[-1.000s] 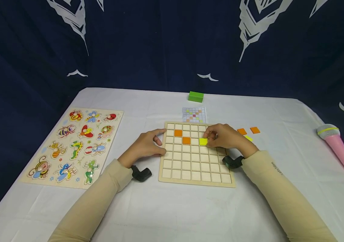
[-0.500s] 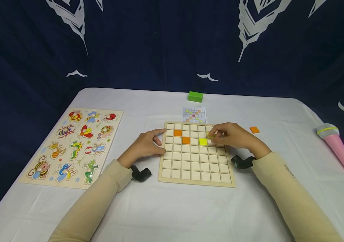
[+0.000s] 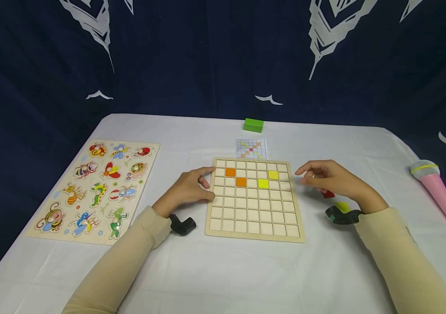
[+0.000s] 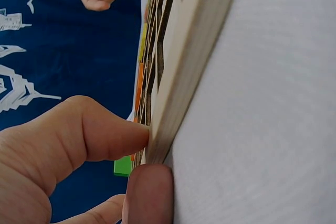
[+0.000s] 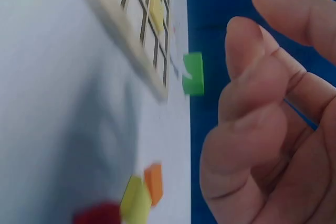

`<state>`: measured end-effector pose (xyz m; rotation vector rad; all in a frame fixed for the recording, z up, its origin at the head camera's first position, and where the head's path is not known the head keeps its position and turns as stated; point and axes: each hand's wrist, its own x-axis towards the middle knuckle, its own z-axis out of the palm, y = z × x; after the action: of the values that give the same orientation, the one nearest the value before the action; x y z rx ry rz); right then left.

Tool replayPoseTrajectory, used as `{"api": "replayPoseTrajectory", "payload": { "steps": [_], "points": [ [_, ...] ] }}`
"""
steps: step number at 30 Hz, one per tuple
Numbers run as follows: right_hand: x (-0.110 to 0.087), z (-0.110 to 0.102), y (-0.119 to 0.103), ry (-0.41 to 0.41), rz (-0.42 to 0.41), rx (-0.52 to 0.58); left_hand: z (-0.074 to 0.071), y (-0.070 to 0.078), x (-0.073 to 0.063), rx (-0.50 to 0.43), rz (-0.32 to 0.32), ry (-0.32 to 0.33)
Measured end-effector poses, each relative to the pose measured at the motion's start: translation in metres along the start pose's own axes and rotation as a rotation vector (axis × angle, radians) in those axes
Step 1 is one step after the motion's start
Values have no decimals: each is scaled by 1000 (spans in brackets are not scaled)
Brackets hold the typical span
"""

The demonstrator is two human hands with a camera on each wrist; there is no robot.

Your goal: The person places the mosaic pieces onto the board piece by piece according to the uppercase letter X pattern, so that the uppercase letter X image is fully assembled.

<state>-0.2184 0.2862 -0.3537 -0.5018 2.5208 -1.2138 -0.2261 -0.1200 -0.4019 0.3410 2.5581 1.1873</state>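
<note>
A wooden grid board (image 3: 242, 216) lies flat in front of me, with two orange tiles (image 3: 241, 182) and two yellow tiles (image 3: 263, 183) in its upper squares. My left hand (image 3: 186, 187) touches the board's left edge with thumb and a fingertip; the left wrist view has both digits against the wooden rim. Just off the board's right side, my right hand (image 3: 331, 179) hovers above the table, fingers loosely bent and holding nothing. Below it a red piece (image 3: 328, 194) and a yellow tile (image 3: 342, 206) show partly; an orange tile (image 5: 153, 183) appears in the right wrist view.
Behind the board lies a small printed pattern card (image 3: 251, 148), with a green block (image 3: 253, 125) farther back. An insect peg puzzle (image 3: 101, 192) occupies the left of the table. A pink toy microphone (image 3: 443, 198) lies at the right edge.
My right hand has set a second yellow tile in the grid, let it go, and moved right off the board. The left hand has stayed at the left edge.
</note>
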Motion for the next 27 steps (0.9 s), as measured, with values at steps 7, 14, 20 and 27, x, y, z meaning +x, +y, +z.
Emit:
{"api": "replayPoseTrajectory", "payload": {
  "steps": [7,14,20,27],
  "points": [
    [-20,-17,27,77,34,93,0,2,-1,-6,-11,0],
    [-32,-35,57,120,59,128,1,3,-1,-10,-21,-1],
    [-38,-43,75,144,90,109,0,3,-1,-17,-16,-3],
    [-41,-44,89,125,73,122,1,2,-1,1,-15,-1]
  ]
}}
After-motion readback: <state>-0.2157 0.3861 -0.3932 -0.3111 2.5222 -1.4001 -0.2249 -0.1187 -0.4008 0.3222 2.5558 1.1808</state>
